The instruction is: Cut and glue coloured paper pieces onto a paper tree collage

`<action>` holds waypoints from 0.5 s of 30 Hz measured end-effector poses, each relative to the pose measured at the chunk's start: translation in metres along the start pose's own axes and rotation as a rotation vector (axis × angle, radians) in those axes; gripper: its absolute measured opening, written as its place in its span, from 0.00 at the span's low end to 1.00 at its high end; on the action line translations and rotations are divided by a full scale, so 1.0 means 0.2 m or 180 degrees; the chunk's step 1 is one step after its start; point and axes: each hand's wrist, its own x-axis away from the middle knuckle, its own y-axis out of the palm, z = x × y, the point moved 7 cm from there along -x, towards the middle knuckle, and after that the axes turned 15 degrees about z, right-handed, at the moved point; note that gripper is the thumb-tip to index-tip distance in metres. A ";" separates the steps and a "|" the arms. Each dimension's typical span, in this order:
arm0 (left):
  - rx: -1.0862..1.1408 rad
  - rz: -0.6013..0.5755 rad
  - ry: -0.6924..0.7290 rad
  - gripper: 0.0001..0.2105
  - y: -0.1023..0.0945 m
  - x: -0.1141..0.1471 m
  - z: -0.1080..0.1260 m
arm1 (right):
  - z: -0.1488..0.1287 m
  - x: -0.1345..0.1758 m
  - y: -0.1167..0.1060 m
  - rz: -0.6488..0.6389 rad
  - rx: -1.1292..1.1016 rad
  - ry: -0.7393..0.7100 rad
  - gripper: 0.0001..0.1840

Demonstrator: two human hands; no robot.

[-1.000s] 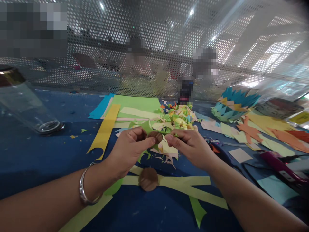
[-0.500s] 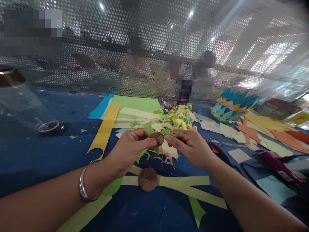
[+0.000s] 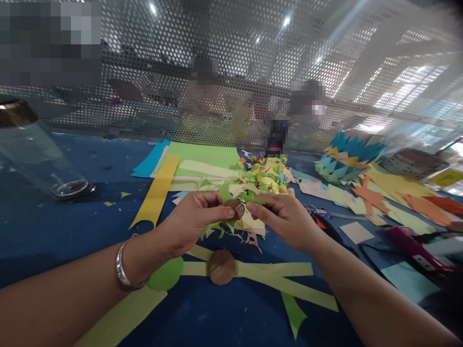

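Note:
My left hand [image 3: 191,219] pinches a small brown, wood-look disc [image 3: 237,209] between thumb and fingers, with green paper [image 3: 226,190] behind it. Opposite, my right hand [image 3: 285,217] is closed on the edge of a piece of green paper [image 3: 248,195] that reaches toward the disc. Whether the two green parts are one sheet I cannot tell. Below the hands, a larger brown disc [image 3: 221,266] lies on crossed pale green paper strips [image 3: 289,282]. Beside my left wrist rests a green paper circle [image 3: 167,273].
Behind the hands sits a heap of paper scraps [image 3: 269,176], with stacked coloured sheets [image 3: 210,152] left of it. A clear container [image 3: 43,154] stands far left. At right are a folded-paper bowl [image 3: 347,159], orange strips [image 3: 372,195] and a purple power strip [image 3: 408,246]. Perforated metal screen [image 3: 231,58] behind.
My left forearm has shifted slightly, showing more of the green circle. Both hands keep almost the same grip, with the small disc turned a little.

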 end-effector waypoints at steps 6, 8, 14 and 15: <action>-0.0059 -0.0039 0.0052 0.03 0.00 0.01 0.03 | 0.01 0.00 0.00 0.0073 -0.0020 0.0021 0.25; -0.0073 -0.0090 0.0046 0.03 0.00 0.01 0.02 | 0.01 0.00 -0.01 0.0105 -0.0011 0.0042 0.26; -0.0190 -0.0039 0.0114 0.06 -0.01 -0.01 0.02 | 0.03 -0.01 0.00 0.0111 -0.0404 0.0363 0.26; -0.0310 -0.0028 0.0202 0.07 -0.01 -0.01 0.03 | 0.04 -0.01 0.01 0.0116 -0.0557 0.0466 0.25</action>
